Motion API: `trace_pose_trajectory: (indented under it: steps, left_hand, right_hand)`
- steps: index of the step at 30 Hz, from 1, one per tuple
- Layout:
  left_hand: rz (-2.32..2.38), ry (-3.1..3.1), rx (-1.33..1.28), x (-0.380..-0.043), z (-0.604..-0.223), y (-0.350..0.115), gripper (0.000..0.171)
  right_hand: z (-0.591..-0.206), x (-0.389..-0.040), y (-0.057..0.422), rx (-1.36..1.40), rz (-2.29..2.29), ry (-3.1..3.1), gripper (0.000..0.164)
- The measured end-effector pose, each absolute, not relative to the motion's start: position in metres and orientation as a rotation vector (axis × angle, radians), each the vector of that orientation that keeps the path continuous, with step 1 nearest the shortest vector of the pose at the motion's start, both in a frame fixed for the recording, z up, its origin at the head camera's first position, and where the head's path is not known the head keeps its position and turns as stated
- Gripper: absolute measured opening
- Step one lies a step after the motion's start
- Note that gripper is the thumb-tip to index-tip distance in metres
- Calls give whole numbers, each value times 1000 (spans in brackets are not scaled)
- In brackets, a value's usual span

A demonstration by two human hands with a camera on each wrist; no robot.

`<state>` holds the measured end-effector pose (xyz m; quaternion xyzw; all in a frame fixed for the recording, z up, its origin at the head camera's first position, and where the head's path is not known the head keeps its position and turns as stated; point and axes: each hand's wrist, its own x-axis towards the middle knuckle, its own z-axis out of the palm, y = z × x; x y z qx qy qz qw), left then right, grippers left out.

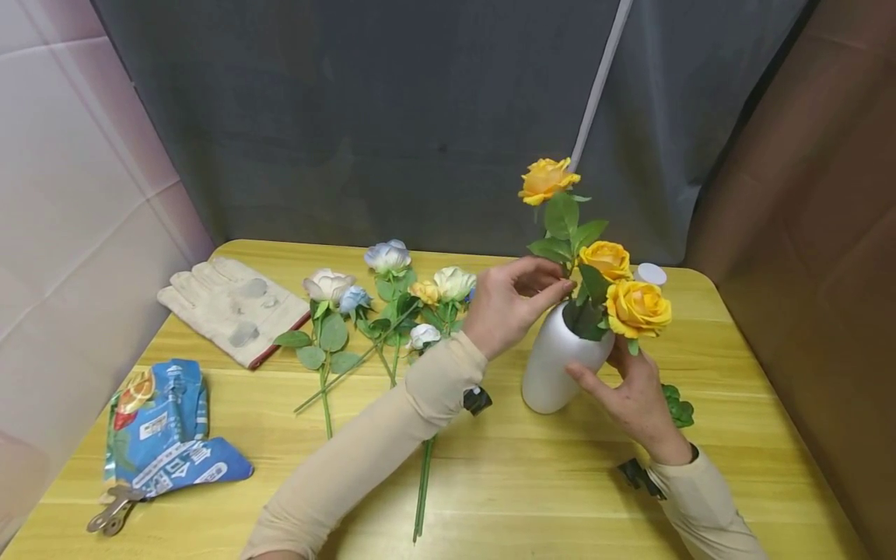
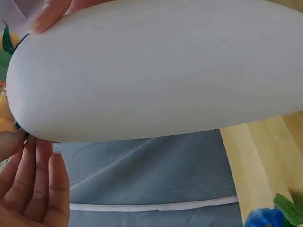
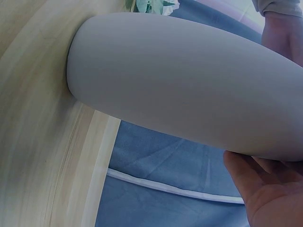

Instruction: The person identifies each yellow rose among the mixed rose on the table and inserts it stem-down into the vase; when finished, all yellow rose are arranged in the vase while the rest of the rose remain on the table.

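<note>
A white vase (image 1: 560, 362) stands on the table with several yellow roses in its mouth. The tallest yellow rose (image 1: 548, 180) rises at the back left, and two lower blooms (image 1: 638, 308) lean over the right rim. My left hand (image 1: 514, 299) pinches the tall rose's stem with thumb and fingertips, right at the rim. Around the vase's right side my right hand (image 1: 640, 397) grips, thumb on the near face and fingers partly hidden behind. In the right wrist view its fingers (image 3: 244, 172) press the vase wall.
Loose artificial flowers (image 1: 329, 286) in white, blue and cream lie left of the vase. Farther left are a work glove (image 1: 231, 307) and a blue packet (image 1: 175, 435) with a metal clip (image 1: 115, 509). A white lid (image 1: 651, 274) and green leaves (image 1: 677, 406) show at the right.
</note>
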<state>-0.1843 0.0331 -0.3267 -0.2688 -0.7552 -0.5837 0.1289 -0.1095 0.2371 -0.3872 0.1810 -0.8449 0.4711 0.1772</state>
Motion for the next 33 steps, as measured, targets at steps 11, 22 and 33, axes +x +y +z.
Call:
trace_pose_trajectory:
  steps: [11,22,33]
  left_hand:
    - [-1686,-2219,-759,-180,-335,36,15]
    - [-1764,-2256,-698,-176,-340,32,16]
    - [-1799,-2256,-728,-173,-348,7,13]
  right_hand:
    - [-387,-110,237,524,1321,-2384,85]
    - [-388,-110,237,546,1324,-2378,84]
    - [-386,-110,237,563,1344,-2367,86]
